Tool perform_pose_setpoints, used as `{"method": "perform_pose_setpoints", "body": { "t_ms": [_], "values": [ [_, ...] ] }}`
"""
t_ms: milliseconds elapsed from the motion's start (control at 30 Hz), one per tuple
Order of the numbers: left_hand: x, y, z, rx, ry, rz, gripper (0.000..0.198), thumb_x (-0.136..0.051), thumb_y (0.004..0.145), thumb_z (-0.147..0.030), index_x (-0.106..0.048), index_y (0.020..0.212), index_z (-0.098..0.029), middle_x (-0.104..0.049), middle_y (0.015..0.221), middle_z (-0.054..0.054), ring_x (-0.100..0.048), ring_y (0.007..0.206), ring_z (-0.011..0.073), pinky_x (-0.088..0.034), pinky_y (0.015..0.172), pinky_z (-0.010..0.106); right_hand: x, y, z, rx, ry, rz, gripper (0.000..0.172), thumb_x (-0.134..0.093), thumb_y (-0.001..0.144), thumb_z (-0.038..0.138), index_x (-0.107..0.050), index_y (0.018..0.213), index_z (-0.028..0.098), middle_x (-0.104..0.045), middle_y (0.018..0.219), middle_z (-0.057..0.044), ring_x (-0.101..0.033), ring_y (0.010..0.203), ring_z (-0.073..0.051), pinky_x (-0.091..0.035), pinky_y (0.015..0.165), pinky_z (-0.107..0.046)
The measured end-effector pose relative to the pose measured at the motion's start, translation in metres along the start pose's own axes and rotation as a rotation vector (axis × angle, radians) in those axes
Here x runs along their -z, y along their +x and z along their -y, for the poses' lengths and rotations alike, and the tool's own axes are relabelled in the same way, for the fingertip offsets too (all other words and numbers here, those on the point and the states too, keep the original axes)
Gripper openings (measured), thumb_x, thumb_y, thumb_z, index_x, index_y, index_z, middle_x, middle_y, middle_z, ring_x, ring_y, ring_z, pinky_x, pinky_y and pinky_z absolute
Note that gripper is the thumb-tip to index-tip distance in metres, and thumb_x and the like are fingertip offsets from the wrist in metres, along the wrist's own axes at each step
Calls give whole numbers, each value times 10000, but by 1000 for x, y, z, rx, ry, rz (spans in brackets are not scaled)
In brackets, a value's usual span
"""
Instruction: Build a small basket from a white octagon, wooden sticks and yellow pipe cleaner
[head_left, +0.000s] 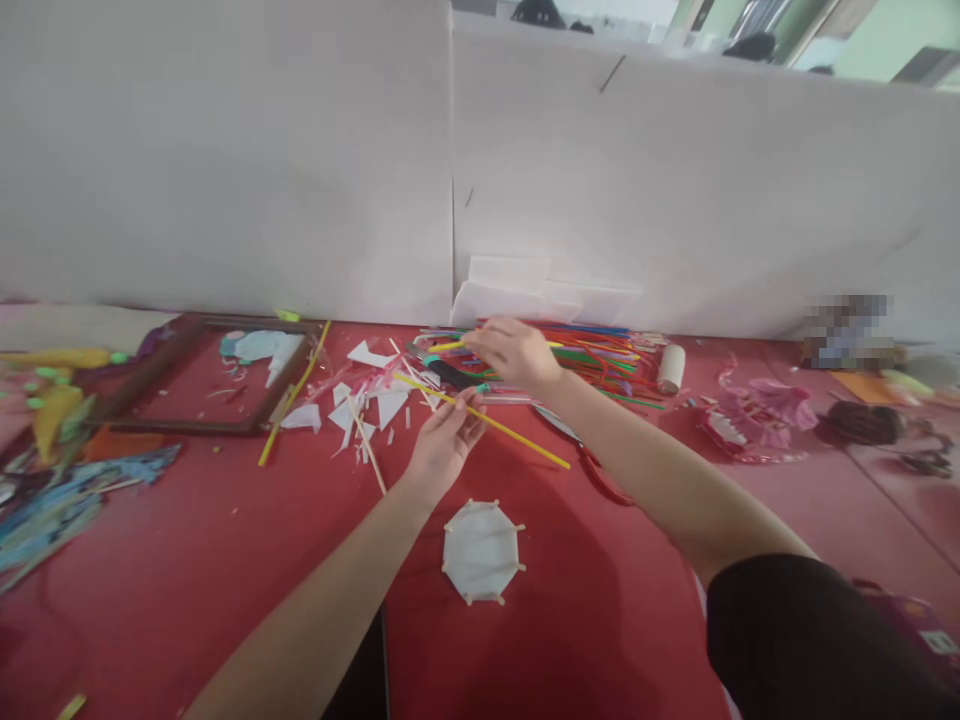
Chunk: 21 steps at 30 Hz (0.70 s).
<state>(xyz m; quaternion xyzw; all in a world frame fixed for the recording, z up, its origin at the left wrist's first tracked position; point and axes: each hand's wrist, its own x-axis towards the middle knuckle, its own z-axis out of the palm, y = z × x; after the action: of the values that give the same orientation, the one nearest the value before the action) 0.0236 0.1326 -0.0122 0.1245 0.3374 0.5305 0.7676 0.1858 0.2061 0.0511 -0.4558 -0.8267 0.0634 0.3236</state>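
My left hand (pixel 444 445) is closed around a yellow pipe cleaner (pixel 525 440), which slants down to the right above the red table. Just beyond, my right hand (pixel 517 350) reaches over a pile of colored pipe cleaners (pixel 600 360). Its fingers are bent onto another yellow pipe cleaner (pixel 448 346) that shows on their left side; the fingertips are partly hidden. Black-handled pliers or cutters (pixel 450 374) lie between the hands. Nearer me, a white eight-sided paper piece (pixel 481 553) with small pale stick ends around its edge rests flat.
White paper scraps (pixel 390 403) litter the table left of the hands. A brown wooden frame (pixel 180 428) lies farther left, a yellow pipe cleaner (pixel 294 395) beside it. Red-handled scissors (pixel 606 480) lie under my right forearm. A pale roll (pixel 672 368) and pink craft material (pixel 765 415) are right; a white partition (pixel 225 160) stands behind.
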Motion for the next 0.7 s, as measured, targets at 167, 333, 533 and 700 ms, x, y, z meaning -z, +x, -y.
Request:
{"method": "perform_pose_setpoints", "body": {
  "t_ms": [167, 333, 533, 700],
  "values": [
    [-4, -1, 1, -92, -75, -11, 93, -658, 898, -117, -712, 926, -186, -771, 872, 7, -722, 766, 92, -576, 769, 200, -23, -10, 53, -26, 39, 199, 264, -517, 921, 129, -717, 1087, 179, -637, 1063, -85, -608, 941, -174, -487, 798, -270],
    [-4, 3, -1, -117, -110, -44, 83, -647, 924, -186, -684, 855, -160, -745, 768, 7, -706, 682, 92, -574, 681, 184, -30, -23, 54, -96, 61, 236, 302, -496, 902, 71, -672, 1133, 151, -702, 1021, -98, -643, 922, -192, -498, 804, -306],
    [6, 11, -5, -119, -129, -136, 246, -499, 995, -141, -647, 799, -153, -737, 731, 15, -701, 664, 80, -560, 705, 179, -28, -30, 33, -109, 85, 292, 305, -650, 849, 158, -691, 1130, 267, -751, 1025, 9, -683, 939, -140, -512, 826, -241],
    [6, 5, -5, -64, -116, -107, 251, -461, 1018, -264, -629, 845, -195, -777, 1037, 60, -742, 923, 179, -556, 909, 382, -14, -23, -33, -398, -112, 185, 225, -516, 981, 262, -677, 1093, 150, -719, 1035, -90, -678, 950, -210, -537, 892, -391]
  ]
}}
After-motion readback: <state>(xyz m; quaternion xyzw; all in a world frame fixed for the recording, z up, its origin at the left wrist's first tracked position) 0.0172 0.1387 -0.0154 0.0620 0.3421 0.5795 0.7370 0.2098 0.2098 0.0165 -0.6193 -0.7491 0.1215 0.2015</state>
